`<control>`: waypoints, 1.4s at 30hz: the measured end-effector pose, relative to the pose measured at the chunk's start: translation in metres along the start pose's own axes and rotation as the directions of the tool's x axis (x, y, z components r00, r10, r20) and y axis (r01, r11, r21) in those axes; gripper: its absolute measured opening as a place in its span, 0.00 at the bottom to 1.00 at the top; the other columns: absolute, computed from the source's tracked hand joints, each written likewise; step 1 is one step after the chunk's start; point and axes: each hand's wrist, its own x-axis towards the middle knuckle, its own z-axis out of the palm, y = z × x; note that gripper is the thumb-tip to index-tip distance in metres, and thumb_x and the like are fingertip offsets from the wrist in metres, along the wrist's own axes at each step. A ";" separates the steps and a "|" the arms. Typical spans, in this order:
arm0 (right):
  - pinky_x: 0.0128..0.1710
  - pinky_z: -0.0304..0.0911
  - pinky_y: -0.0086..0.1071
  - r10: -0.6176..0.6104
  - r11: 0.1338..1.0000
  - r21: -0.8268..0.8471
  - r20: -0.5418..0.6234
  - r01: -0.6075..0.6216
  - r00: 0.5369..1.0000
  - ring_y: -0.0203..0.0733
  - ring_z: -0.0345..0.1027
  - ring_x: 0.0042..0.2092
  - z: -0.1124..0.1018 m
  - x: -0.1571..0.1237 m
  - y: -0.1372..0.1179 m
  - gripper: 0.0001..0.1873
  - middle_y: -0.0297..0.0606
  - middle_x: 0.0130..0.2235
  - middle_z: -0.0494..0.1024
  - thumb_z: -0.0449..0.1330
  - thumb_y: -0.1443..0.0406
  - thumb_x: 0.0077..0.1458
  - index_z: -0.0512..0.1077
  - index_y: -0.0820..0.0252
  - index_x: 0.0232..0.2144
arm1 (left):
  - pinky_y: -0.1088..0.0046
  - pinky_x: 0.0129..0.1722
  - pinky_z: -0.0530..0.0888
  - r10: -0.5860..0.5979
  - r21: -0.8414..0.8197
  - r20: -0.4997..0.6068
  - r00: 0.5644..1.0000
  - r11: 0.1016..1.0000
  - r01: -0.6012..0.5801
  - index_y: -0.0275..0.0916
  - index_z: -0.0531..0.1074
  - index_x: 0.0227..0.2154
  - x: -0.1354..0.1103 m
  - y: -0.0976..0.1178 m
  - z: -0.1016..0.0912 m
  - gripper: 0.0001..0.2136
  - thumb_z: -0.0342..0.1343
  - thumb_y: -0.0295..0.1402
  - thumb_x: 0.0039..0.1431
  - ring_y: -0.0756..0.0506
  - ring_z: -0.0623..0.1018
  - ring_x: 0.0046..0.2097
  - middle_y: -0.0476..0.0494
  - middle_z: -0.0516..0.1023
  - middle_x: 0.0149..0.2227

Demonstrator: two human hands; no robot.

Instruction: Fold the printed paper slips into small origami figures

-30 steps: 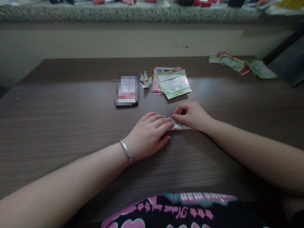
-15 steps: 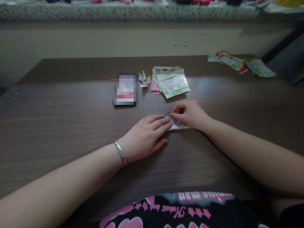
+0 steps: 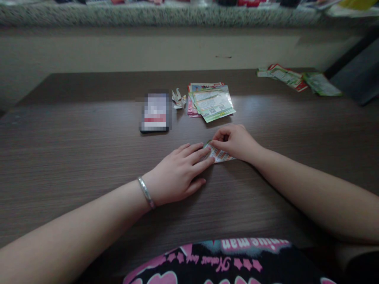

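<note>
A folded sheet of printed paper [image 3: 222,155], white with orange blocks and a green edge, lies on the table in front of me. My left hand [image 3: 185,171] is flat with its fingers spread, the fingertips pressing on the paper's left part. At the paper's top edge, my right hand [image 3: 233,141] pinches it between thumb and forefinger, the other fingers curled. Both hands hide parts of the sheet, so its full outline cannot be made out.
Beyond my hands lie a phone-like device [image 3: 154,112] with a blurred screen, a small folded-paper figure [image 3: 178,99] and a stack of printed leaflets [image 3: 213,103]. More leaflets [image 3: 288,77] lie at the back right of the brown table [image 3: 74,150]. A stone ledge [image 3: 166,15] runs behind.
My left hand has shifted slightly left and its fingers have spread wider on the paper. The right hand keeps its pinch at nearly the same spot.
</note>
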 end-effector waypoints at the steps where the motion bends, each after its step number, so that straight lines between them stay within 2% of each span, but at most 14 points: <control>1: 0.28 0.54 0.29 0.005 1.000 0.000 -0.001 -0.005 1.000 0.33 0.63 0.25 0.000 0.000 0.000 0.07 0.32 0.23 0.76 0.62 0.63 0.48 0.76 0.60 0.23 | 0.50 0.63 0.60 0.001 0.002 0.004 1.000 1.000 -0.001 0.41 0.61 0.60 -0.001 0.000 -0.001 0.23 0.49 0.39 0.64 0.35 0.59 0.65 0.38 0.58 0.65; 6: 0.29 0.54 0.30 0.008 1.000 -0.004 -0.006 -0.008 1.000 0.33 0.64 0.26 0.000 -0.001 -0.001 0.07 0.32 0.23 0.76 0.62 0.62 0.48 0.76 0.60 0.23 | 0.48 0.62 0.59 0.002 0.015 -0.010 1.000 1.000 -0.002 0.43 0.62 0.59 -0.001 0.000 -0.001 0.22 0.49 0.39 0.63 0.35 0.59 0.65 0.39 0.58 0.65; 13: 0.28 0.55 0.30 0.000 1.000 0.011 0.001 0.000 1.000 0.33 0.64 0.26 0.001 -0.001 0.001 0.08 0.33 0.24 0.76 0.63 0.61 0.48 0.76 0.59 0.23 | 0.50 0.64 0.57 0.074 0.017 -0.043 0.996 0.997 -0.073 0.41 0.62 0.59 0.000 -0.004 0.000 0.23 0.50 0.38 0.63 0.37 0.60 0.64 0.42 0.64 0.62; 18: 0.28 0.55 0.30 -0.010 1.000 0.014 -0.006 0.010 1.000 0.33 0.63 0.25 0.001 -0.002 0.001 0.08 0.32 0.23 0.76 0.63 0.61 0.48 0.76 0.59 0.23 | 0.54 0.63 0.61 0.087 0.013 -0.020 0.996 0.996 -0.087 0.41 0.62 0.60 -0.002 -0.004 0.000 0.23 0.50 0.38 0.63 0.38 0.61 0.64 0.41 0.62 0.64; 24: 0.28 0.54 0.30 -0.022 1.000 -0.014 -0.013 0.022 1.000 0.33 0.62 0.25 0.003 -0.002 0.001 0.08 0.31 0.23 0.75 0.62 0.61 0.49 0.75 0.59 0.22 | 0.56 0.64 0.60 0.064 0.018 -0.005 0.998 0.998 -0.064 0.42 0.61 0.60 -0.004 -0.003 -0.001 0.22 0.48 0.39 0.64 0.39 0.59 0.66 0.43 0.60 0.65; 28: 0.30 0.57 0.30 -0.021 0.999 0.034 -0.052 0.023 0.998 0.34 0.63 0.26 0.002 -0.006 0.004 0.08 0.31 0.25 0.75 0.62 0.63 0.49 0.75 0.60 0.32 | 0.56 0.64 0.59 0.053 0.013 0.003 0.999 0.999 -0.053 0.43 0.60 0.61 -0.006 -0.003 -0.001 0.23 0.48 0.37 0.64 0.40 0.59 0.66 0.43 0.59 0.65; 30: 0.32 0.59 0.31 -0.060 0.996 0.065 -0.056 0.064 0.997 0.35 0.66 0.30 -0.001 -0.010 0.005 0.10 0.34 0.30 0.76 0.63 0.62 0.49 0.74 0.60 0.35 | 0.56 0.65 0.59 0.048 0.009 0.010 0.999 0.999 -0.048 0.43 0.59 0.62 -0.007 -0.004 -0.002 0.23 0.48 0.36 0.63 0.40 0.58 0.66 0.44 0.58 0.65; 33: 0.39 0.62 0.33 -0.215 0.976 0.036 -0.001 0.215 0.977 0.39 0.69 0.37 -0.010 -0.018 0.005 0.05 0.37 0.33 0.78 0.61 0.64 0.52 0.75 0.59 0.31 | 0.56 0.65 0.58 0.040 0.003 0.031 0.999 0.999 -0.040 0.43 0.58 0.62 -0.009 -0.005 -0.003 0.24 0.47 0.36 0.64 0.40 0.57 0.66 0.44 0.57 0.66; 35: 0.46 0.62 0.36 -0.322 0.947 0.004 0.034 0.322 0.946 0.41 0.70 0.42 -0.016 -0.025 0.004 0.05 0.38 0.38 0.78 0.60 0.64 0.54 0.76 0.58 0.30 | 0.57 0.65 0.57 0.034 0.003 0.043 0.999 0.999 -0.034 0.43 0.57 0.63 -0.009 -0.005 -0.003 0.24 0.47 0.36 0.64 0.41 0.57 0.67 0.45 0.57 0.66; 37: 0.48 0.62 0.38 -0.404 0.910 -0.062 0.086 0.409 0.911 0.41 0.70 0.44 -0.021 -0.033 0.004 0.06 0.38 0.41 0.79 0.60 0.64 0.56 0.77 0.56 0.32 | 0.56 0.65 0.57 0.033 0.002 0.049 0.998 0.999 -0.033 0.44 0.57 0.63 -0.008 -0.006 -0.002 0.24 0.46 0.37 0.64 0.41 0.57 0.67 0.45 0.56 0.66; 39: 0.51 0.62 0.40 -0.495 0.847 -0.140 0.147 0.513 0.856 0.43 0.68 0.47 -0.025 -0.041 0.004 0.08 0.38 0.44 0.79 0.58 0.65 0.58 0.78 0.55 0.37 | 0.56 0.65 0.57 0.034 0.000 0.050 0.998 0.999 -0.034 0.44 0.56 0.63 -0.006 -0.006 -0.001 0.25 0.46 0.37 0.64 0.41 0.57 0.67 0.45 0.56 0.66; 42: 0.53 0.63 0.43 -0.558 0.767 -0.247 0.199 0.592 0.806 0.46 0.65 0.52 -0.026 -0.049 0.005 0.14 0.38 0.47 0.78 0.55 0.67 0.60 0.76 0.54 0.45 | 0.56 0.65 0.57 0.031 0.000 0.045 0.999 1.000 -0.031 0.43 0.56 0.63 -0.005 -0.006 -0.001 0.25 0.47 0.36 0.64 0.40 0.57 0.66 0.44 0.57 0.66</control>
